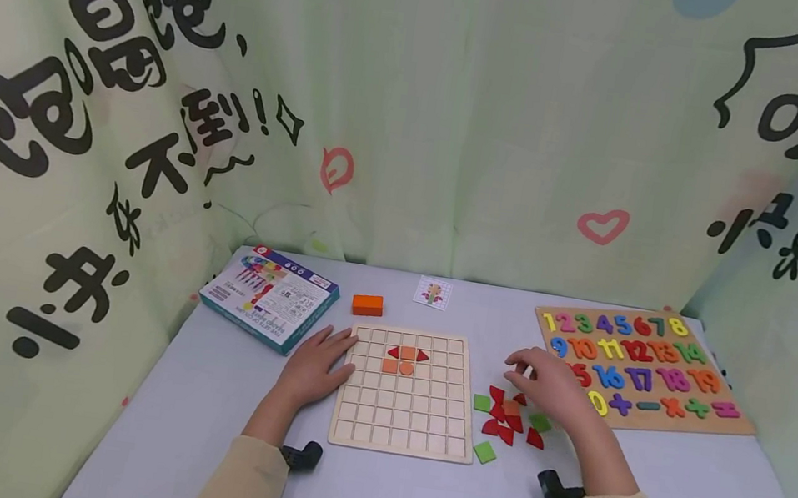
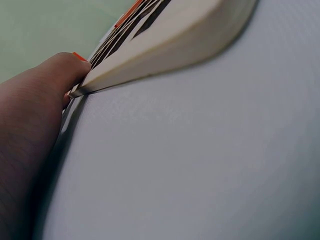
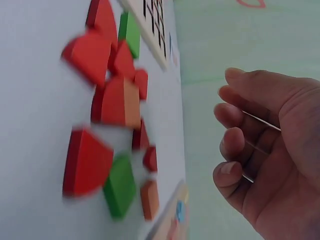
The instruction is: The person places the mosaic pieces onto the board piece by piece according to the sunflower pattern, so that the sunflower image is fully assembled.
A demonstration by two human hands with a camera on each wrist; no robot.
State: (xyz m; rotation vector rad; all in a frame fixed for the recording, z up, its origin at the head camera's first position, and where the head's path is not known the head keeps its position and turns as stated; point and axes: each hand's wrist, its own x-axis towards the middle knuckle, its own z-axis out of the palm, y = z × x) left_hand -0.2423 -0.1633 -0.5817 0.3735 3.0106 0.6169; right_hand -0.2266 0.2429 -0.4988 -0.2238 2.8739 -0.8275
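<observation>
My left hand (image 1: 315, 366) rests at the left edge of a wooden grid board (image 1: 399, 434), its fingers extended and the thumb at the rim (image 2: 150, 70). On the board's upper part, an orange square (image 1: 408, 353) sits between two red pieces (image 1: 393, 352), with another orange square (image 1: 389, 366) and an orange circle (image 1: 406, 369) in the row below. Above the loose pieces to the right hovers my right hand (image 1: 546, 382), its fingers loosely bent and nothing between them. Red pieces (image 3: 87, 162), green pieces (image 3: 120, 185) and orange ones lie scattered beneath it.
A printed game box (image 1: 272, 295) lies at the back left, near an orange block (image 1: 367, 305). Behind the board is a small picture card (image 1: 433, 292). A number puzzle board (image 1: 716, 428) occupies the right side. Curtains (image 1: 461, 123) with writing enclose the table.
</observation>
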